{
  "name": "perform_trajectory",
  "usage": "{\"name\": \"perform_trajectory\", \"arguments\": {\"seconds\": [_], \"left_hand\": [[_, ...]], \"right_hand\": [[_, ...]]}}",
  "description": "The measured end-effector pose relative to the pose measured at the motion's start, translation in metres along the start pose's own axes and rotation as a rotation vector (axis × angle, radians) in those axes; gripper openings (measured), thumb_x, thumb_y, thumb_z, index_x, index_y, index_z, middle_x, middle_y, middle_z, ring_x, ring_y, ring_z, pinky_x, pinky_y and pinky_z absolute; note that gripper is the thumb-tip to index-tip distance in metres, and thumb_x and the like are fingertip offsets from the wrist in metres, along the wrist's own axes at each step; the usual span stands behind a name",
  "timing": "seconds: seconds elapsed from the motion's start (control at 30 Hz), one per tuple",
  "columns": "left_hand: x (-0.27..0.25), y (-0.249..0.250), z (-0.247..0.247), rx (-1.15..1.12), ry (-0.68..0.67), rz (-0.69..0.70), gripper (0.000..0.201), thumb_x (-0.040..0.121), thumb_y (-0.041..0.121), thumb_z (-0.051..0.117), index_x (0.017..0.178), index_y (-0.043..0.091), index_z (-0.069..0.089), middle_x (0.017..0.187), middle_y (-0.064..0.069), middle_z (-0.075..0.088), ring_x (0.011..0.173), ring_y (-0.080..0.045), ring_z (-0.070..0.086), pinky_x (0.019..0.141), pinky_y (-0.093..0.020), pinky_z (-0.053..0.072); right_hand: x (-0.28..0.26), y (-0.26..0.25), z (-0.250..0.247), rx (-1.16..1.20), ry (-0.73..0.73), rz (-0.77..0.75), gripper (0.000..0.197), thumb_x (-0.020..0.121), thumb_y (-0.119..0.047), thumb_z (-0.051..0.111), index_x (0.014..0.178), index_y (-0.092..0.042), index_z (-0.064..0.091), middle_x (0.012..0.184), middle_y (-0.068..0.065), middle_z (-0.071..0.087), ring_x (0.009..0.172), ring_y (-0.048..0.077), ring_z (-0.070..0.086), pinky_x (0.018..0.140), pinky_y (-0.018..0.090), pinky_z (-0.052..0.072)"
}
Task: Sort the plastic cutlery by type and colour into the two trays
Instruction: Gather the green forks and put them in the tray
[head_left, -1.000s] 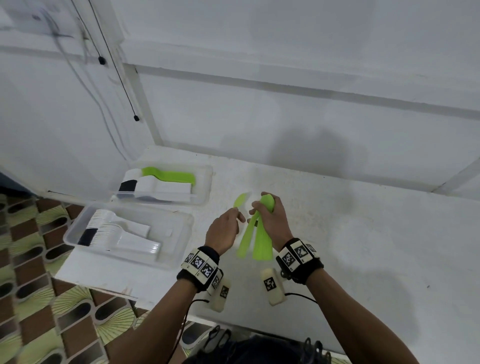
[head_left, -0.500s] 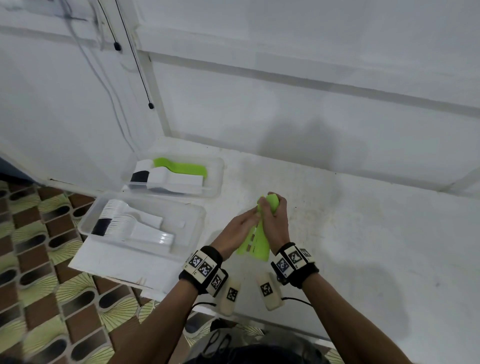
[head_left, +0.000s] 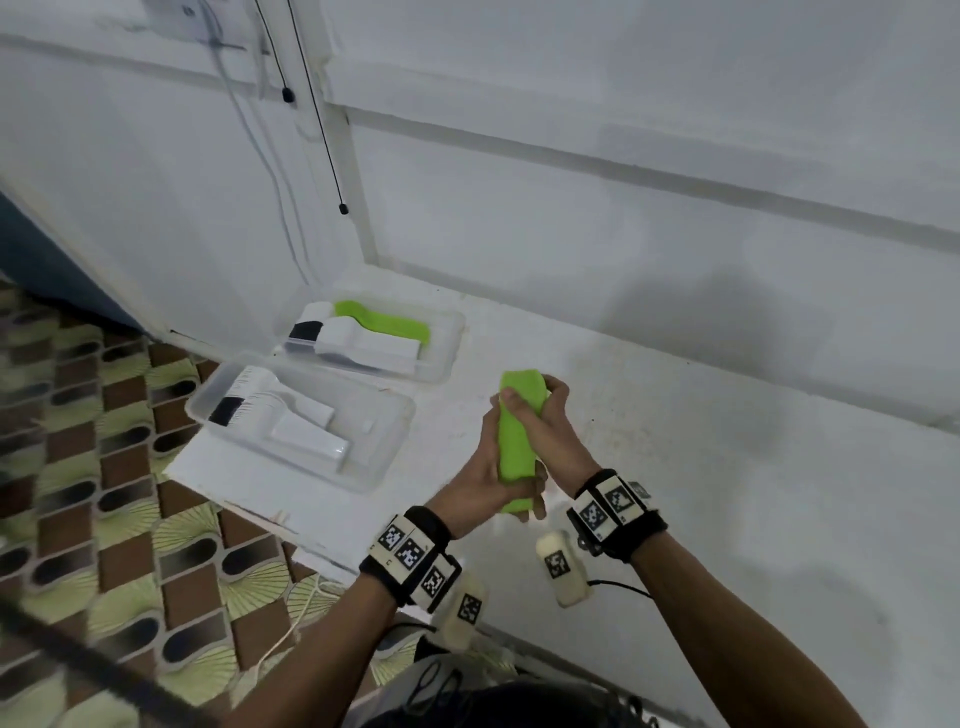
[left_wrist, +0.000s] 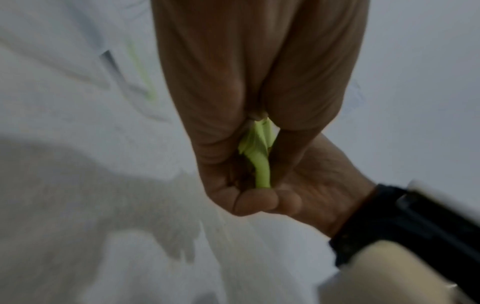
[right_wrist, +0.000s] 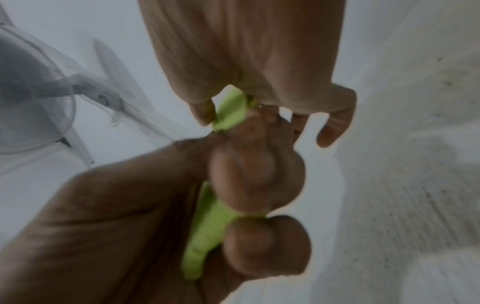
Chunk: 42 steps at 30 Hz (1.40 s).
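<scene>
A bundle of green plastic cutlery stands upright above the white table, gripped from both sides. My left hand wraps its lower part, with fingers curled round the handles. My right hand grips the upper part, its thumb across the front. The far clear tray holds green pieces and white pieces. The near clear tray holds white cutlery. Both trays lie to the left of my hands.
The table's front-left edge runs just below the near tray, with patterned floor tiles beyond. White walls close the back, and thin cables hang on them. A white fan shows in the right wrist view.
My left hand brought a single green piece over to the bundle in my right hand. Both hands now grip the gathered bundle, which stands more upright.
</scene>
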<state>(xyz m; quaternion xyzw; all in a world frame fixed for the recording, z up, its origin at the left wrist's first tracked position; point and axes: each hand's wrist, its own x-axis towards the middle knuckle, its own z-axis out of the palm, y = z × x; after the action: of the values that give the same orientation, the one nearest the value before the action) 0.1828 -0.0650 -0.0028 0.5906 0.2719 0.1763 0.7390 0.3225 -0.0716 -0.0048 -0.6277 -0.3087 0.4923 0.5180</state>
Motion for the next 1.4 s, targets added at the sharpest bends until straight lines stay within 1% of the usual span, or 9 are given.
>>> {"name": "perform_trajectory", "arguments": {"seconds": [0.43,0.6,0.7,0.8,0.93,1.03,1.13,1.3,1.4], "left_hand": [[-0.032,0.003,0.004,0.845,0.282,-0.02,0.111,0.088,-0.011,0.047,0.144,0.03,-0.04,0.075,0.007,0.042,0.06,-0.012,0.046,0.062,-0.029,0.037],[-0.048,0.005,-0.048,0.702,0.261,-0.048,0.11,0.095,-0.008,0.045,0.137,0.027,-0.05,0.089,-0.011,0.064,0.064,-0.022,0.058,0.063,-0.032,0.051],[-0.057,0.0,-0.076,0.546,0.254,0.012,0.11,0.101,-0.003,0.048,0.138,0.027,-0.051,0.112,0.003,0.062,0.066,-0.016,0.063,0.061,-0.024,0.052],[-0.076,0.006,-0.11,0.538,0.27,0.012,0.107,0.099,0.025,0.06,0.153,0.031,-0.032,0.133,0.004,0.059,0.08,-0.015,0.071,0.079,-0.031,0.059],[-0.121,0.027,-0.198,0.884,0.52,-0.044,0.079,0.077,0.045,0.051,0.153,0.026,0.039,0.14,0.007,0.056,0.118,-0.019,0.058,0.103,-0.043,0.047],[-0.13,0.028,-0.263,1.425,0.324,-0.227,0.107,0.074,0.069,0.063,0.16,0.024,0.018,0.166,-0.001,0.019,0.152,-0.026,0.017,0.123,-0.05,0.018],[-0.121,0.016,-0.295,1.666,0.131,-0.303,0.135,0.064,0.084,0.068,0.163,0.021,0.002,0.171,-0.003,0.001,0.157,-0.027,-0.001,0.125,-0.053,0.0],[-0.11,-0.011,-0.304,1.875,0.152,-0.221,0.12,0.072,0.079,0.064,0.162,0.021,0.01,0.166,-0.009,0.013,0.151,-0.032,0.018,0.122,-0.059,0.01],[-0.109,-0.023,-0.307,1.834,0.228,-0.116,0.089,0.075,0.051,0.075,0.149,0.019,0.036,0.154,-0.01,0.034,0.133,-0.032,0.042,0.112,-0.051,0.032]], "right_hand": [[-0.025,0.012,0.059,0.129,0.141,0.104,0.041,0.096,-0.052,0.053,0.124,-0.022,0.05,0.109,0.004,0.069,0.088,0.021,0.075,0.089,0.047,0.059],[-0.015,-0.005,0.084,0.084,-0.069,0.134,0.042,0.094,-0.035,0.069,0.127,-0.015,0.05,0.117,0.008,0.069,0.103,0.021,0.07,0.09,0.047,0.059],[-0.009,-0.012,0.113,-0.017,-0.035,0.065,0.037,0.094,-0.032,0.069,0.123,-0.017,0.052,0.107,0.002,0.069,0.099,0.021,0.069,0.08,0.033,0.059],[0.005,-0.027,0.144,-0.262,-0.004,-0.13,0.045,0.096,-0.031,0.066,0.132,-0.012,0.046,0.105,0.001,0.067,0.095,0.021,0.066,0.068,0.018,0.049],[0.033,-0.038,0.187,-0.717,-0.156,-0.308,0.067,0.101,-0.029,0.059,0.149,0.002,0.023,0.11,0.024,0.066,0.101,0.039,0.062,0.075,0.039,0.041],[0.052,-0.033,0.223,-0.977,-0.281,-0.333,0.06,0.101,-0.023,0.057,0.143,0.005,0.024,0.113,0.027,0.063,0.102,0.044,0.061,0.068,0.036,0.031],[0.072,-0.016,0.253,-1.097,-0.314,-0.336,0.058,0.099,-0.018,0.057,0.138,0.011,0.027,0.122,0.029,0.059,0.108,0.043,0.061,0.077,0.039,0.042],[0.092,0.003,0.279,-1.218,-0.358,-0.334,0.071,0.101,-0.019,0.055,0.15,0.014,0.016,0.133,0.031,0.053,0.113,0.043,0.06,0.091,0.049,0.049],[0.092,0.018,0.28,-1.398,-0.282,-0.397,0.075,0.101,-0.032,0.058,0.153,0.01,0.023,0.139,0.026,0.05,0.116,0.039,0.058,0.088,0.051,0.051]]}}
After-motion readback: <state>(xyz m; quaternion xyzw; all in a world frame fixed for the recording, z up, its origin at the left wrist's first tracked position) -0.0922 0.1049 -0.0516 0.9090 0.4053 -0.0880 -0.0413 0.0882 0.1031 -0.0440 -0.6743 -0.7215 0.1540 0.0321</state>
